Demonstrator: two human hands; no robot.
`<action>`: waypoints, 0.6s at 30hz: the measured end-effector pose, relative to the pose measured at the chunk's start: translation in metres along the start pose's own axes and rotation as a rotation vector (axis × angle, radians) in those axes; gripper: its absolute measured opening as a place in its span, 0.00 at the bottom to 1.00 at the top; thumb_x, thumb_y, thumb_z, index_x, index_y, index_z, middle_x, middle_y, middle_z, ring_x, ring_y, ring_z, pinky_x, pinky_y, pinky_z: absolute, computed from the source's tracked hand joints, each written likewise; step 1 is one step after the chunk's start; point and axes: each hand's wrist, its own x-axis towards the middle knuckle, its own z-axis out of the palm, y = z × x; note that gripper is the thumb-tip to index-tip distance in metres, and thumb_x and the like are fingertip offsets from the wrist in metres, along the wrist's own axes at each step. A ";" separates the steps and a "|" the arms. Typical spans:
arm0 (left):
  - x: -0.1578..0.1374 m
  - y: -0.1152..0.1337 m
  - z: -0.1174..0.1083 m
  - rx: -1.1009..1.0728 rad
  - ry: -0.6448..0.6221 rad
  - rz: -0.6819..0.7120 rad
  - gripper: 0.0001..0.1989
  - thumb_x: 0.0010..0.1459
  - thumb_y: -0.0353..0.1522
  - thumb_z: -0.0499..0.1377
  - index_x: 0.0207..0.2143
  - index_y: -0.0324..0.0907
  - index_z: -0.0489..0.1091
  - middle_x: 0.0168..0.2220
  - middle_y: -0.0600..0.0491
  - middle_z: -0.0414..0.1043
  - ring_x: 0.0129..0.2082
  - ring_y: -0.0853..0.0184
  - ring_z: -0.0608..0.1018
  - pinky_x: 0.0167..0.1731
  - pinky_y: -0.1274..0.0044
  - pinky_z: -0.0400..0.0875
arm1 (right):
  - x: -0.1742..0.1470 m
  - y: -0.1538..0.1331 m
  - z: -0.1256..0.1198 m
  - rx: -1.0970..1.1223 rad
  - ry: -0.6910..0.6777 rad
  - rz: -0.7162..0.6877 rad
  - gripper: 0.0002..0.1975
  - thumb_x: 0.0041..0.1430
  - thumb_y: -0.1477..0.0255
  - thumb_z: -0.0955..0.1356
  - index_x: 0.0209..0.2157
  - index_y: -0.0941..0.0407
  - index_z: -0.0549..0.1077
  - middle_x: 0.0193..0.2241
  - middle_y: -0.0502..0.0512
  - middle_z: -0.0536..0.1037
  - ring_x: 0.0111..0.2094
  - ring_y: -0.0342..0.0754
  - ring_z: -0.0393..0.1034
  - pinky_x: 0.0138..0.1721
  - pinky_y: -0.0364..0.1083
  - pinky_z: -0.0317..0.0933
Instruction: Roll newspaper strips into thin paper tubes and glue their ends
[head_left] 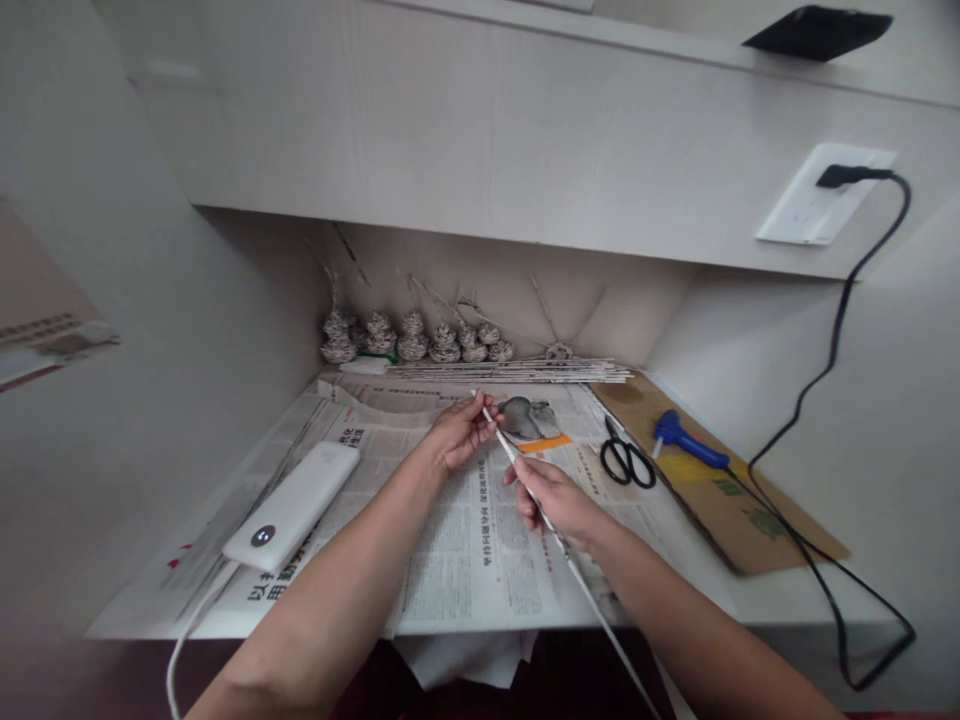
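A long, thin rolled paper stick (pixel 576 568) slants from my hands down past the table's front edge. My left hand (pixel 466 432) pinches it near its upper tip. Lower down, my right hand (pixel 559 498) has its fingers closed around the same stick. Newspaper (pixel 450 570) lies spread under both hands, with a printed picture just beyond them. Farther back, a bundle of similar paper sticks (pixel 525 372) lies across the table. Black-handled scissors (pixel 628 462) rest to the right of my right hand.
Several woven gourd-shaped pieces (pixel 412 338) stand along the back wall, beside a small spoked weave (pixel 559 351). A blue glue gun (pixel 690 440) lies on cardboard (pixel 757 530), its black cord (pixel 832 350) running to a wall socket (pixel 825 195). A white power bank (pixel 296 505) lies left.
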 end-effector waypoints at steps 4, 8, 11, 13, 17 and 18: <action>0.001 -0.003 -0.002 0.024 -0.023 -0.013 0.10 0.60 0.32 0.53 0.31 0.33 0.68 0.25 0.50 0.71 0.26 0.69 0.78 0.22 0.83 0.74 | 0.009 -0.004 0.003 -0.465 0.253 -0.252 0.16 0.56 0.54 0.63 0.29 0.54 0.66 0.17 0.46 0.64 0.19 0.41 0.58 0.21 0.42 0.49; -0.001 -0.002 0.000 0.019 -0.041 -0.037 0.10 0.60 0.32 0.53 0.31 0.33 0.68 0.24 0.51 0.70 0.25 0.70 0.77 0.22 0.84 0.73 | 0.017 -0.008 0.006 -0.223 0.175 -0.135 0.17 0.58 0.55 0.60 0.26 0.54 0.63 0.15 0.45 0.60 0.16 0.41 0.54 0.19 0.42 0.47; -0.002 -0.002 0.002 -0.009 -0.028 -0.044 0.10 0.60 0.32 0.53 0.30 0.32 0.68 0.23 0.51 0.69 0.23 0.72 0.77 0.21 0.85 0.72 | 0.017 -0.008 0.006 0.233 -0.093 0.023 0.17 0.56 0.54 0.62 0.28 0.53 0.60 0.13 0.40 0.54 0.13 0.39 0.49 0.16 0.40 0.45; -0.003 -0.002 0.002 -0.015 -0.030 -0.041 0.10 0.59 0.31 0.53 0.30 0.32 0.68 0.23 0.51 0.70 0.23 0.72 0.77 0.21 0.85 0.72 | 0.017 -0.007 0.005 0.350 -0.180 0.059 0.17 0.54 0.54 0.64 0.29 0.54 0.60 0.13 0.40 0.53 0.13 0.38 0.49 0.16 0.40 0.45; -0.003 -0.006 0.002 0.000 -0.066 -0.039 0.08 0.59 0.30 0.55 0.32 0.32 0.69 0.26 0.49 0.72 0.27 0.70 0.78 0.28 0.81 0.75 | 0.023 -0.005 0.004 0.160 0.012 0.012 0.21 0.54 0.50 0.63 0.30 0.55 0.62 0.14 0.42 0.60 0.14 0.39 0.56 0.16 0.39 0.46; -0.003 -0.006 0.001 0.003 -0.079 -0.043 0.08 0.59 0.30 0.55 0.33 0.32 0.69 0.27 0.48 0.72 0.28 0.69 0.78 0.30 0.81 0.75 | 0.025 -0.006 0.004 0.121 0.058 -0.016 0.21 0.54 0.50 0.63 0.30 0.55 0.62 0.14 0.42 0.61 0.14 0.39 0.56 0.16 0.39 0.45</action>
